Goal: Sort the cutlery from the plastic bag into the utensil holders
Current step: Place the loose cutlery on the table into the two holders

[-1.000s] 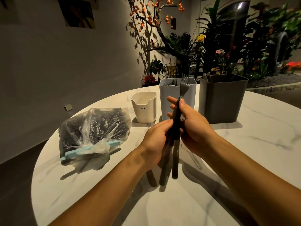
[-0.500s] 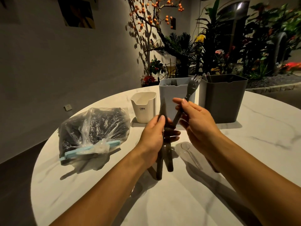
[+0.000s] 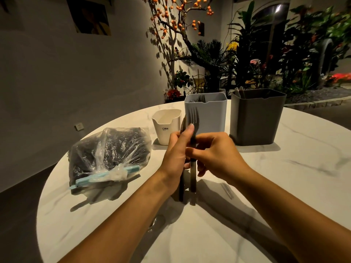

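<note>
Sitting far left, the clipped plastic bag; then the left hand curled round dark cutlery, the right hand pinching an upright fork before the blue-grey holder.

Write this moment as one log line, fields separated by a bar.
left hand: holds cutlery | right hand: pinches fork | bag: clipped
</note>
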Motion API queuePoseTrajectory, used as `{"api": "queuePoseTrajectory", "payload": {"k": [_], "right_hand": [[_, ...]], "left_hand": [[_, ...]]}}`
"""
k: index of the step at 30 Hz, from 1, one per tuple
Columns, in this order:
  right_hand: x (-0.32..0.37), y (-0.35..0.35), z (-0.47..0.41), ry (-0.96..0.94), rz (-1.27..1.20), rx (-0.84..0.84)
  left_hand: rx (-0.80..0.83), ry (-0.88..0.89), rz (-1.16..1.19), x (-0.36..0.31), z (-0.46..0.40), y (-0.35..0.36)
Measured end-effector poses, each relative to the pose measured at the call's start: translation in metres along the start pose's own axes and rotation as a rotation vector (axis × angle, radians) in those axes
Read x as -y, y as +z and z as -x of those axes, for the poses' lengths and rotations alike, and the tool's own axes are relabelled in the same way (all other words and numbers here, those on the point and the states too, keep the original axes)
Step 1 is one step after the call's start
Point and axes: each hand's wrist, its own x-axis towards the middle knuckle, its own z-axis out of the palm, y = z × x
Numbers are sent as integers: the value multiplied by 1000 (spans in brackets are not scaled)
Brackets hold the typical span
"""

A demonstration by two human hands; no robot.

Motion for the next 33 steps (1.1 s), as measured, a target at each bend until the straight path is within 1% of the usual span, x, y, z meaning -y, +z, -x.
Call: {"api": "queuePoseTrajectory", "payload": {"k": [3, 5, 9, 11, 14, 17, 19, 21, 23, 28, 33], "right_hand": [[1, 0, -1, -18, 153, 2], [1, -2, -2, -19, 228, 46], [-3, -3, 0, -24, 217, 201], [-4, -2, 1, -23, 189, 227], [-3, -2, 0, 9, 142, 163], [1, -8, -3, 29, 92, 106], [4, -15, -7, 18, 74, 77], [6, -23, -14, 33, 90, -15], [10, -33, -23, 68, 57, -95], [28, -59, -39, 53, -116, -65], [46, -81, -50, -1, -129, -105]], "left_hand": [[52, -5, -22, 0, 1, -2], [53, -18, 5, 1, 1, -4], [23, -75, 70, -1, -1, -7], [8, -93, 62, -2, -2, -9], [-38, -92, 74, -5, -4, -8], [-91, -73, -25, -9, -7, -5], [-96, -60, -83, -14, -11, -4], [-66, -54, -68, -22, -14, -3], [-2, -62, -9, -30, -16, 0], [132, -95, -19, -48, -22, 14], [136, -48, -84, -62, -30, 25]]}}
